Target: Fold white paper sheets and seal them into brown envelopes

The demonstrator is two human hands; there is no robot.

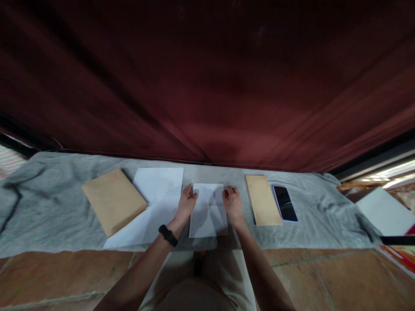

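Note:
A folded white sheet of paper lies on a grey cloth in front of me. My left hand grips the sheet's upper left corner, fingers curled on the edge. My right hand pinches the upper right corner the same way. A black band sits on my left wrist. Left of the sheet lies a stack of white paper, and further left a stack of brown envelopes.
A single brown envelope lies right of my hands, with a dark phone beside it. A dark red curtain hangs behind the cloth. Brown floor tiles are near me; another white sheet lies at far right.

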